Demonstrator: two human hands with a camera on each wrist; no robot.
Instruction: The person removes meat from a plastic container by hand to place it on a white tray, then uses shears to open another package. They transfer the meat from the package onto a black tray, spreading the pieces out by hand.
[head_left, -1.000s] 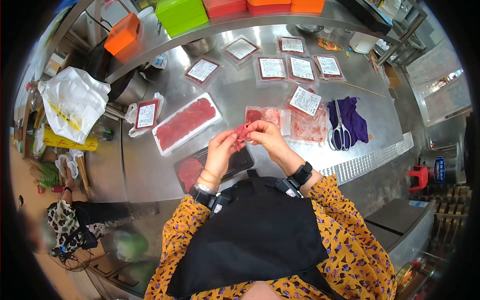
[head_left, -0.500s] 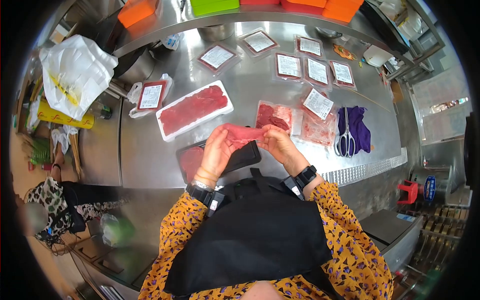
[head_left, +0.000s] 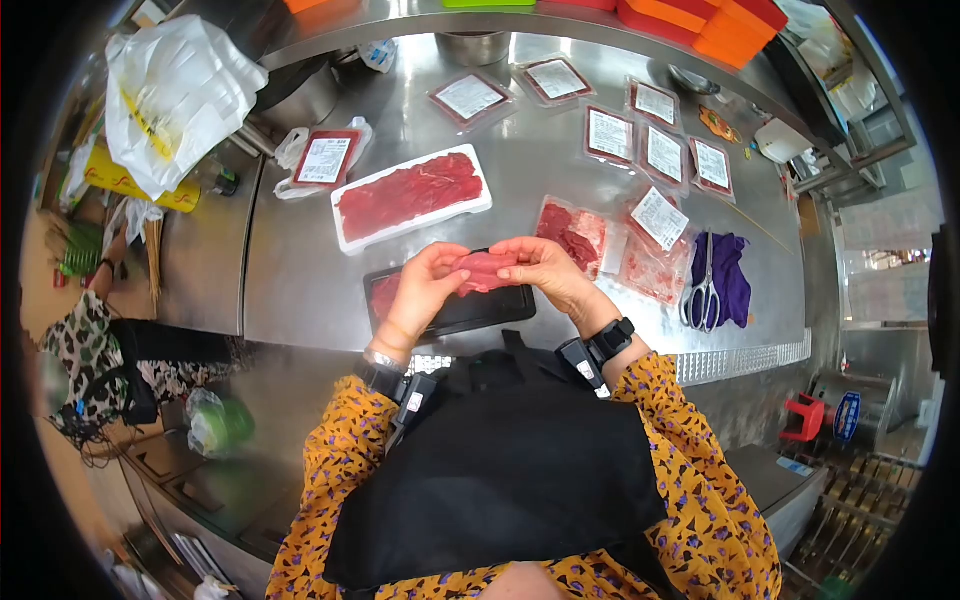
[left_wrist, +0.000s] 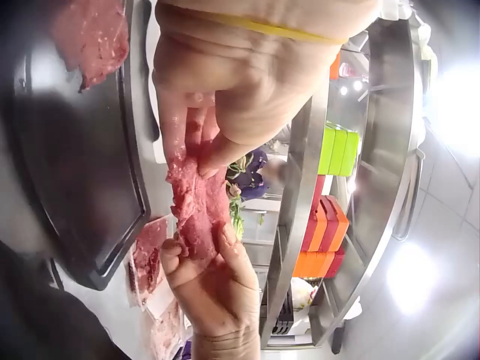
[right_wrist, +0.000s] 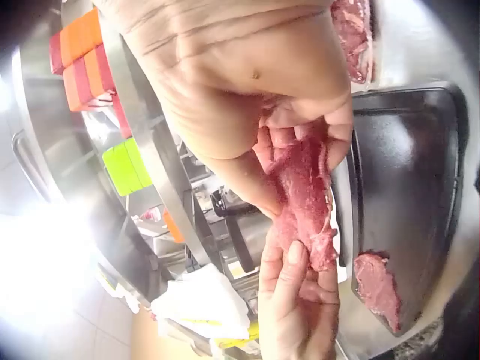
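A thin slice of raw red meat [head_left: 487,272] is stretched between both hands, above the near edge of a black tray [head_left: 485,308]. The left hand [head_left: 425,285] pinches one end, thumb on top and fingers beneath. At the other end, the right hand [head_left: 552,275] grips it the same way. In the right wrist view the slice looks folded lengthwise into a thick strip. Another meat slice [right_wrist: 379,291] lies flat at one end of the black tray. Beyond the hands, a white tray [head_left: 415,228] holds a layer of meat slices [head_left: 410,195].
An open pack of meat [head_left: 572,238] lies right of the hands, beside another pack under a labelled one [head_left: 659,218]. Scissors [head_left: 705,290] rest by a purple cloth [head_left: 722,275]. Several sealed packs [head_left: 610,133] lie farther back, below a steel shelf [head_left: 560,22]. Someone else stands at left.
The meat was bunched between the fingertips, then spread out wide, and is now a narrower, folded strip. Both hands keep hold of it. The head view has shifted.
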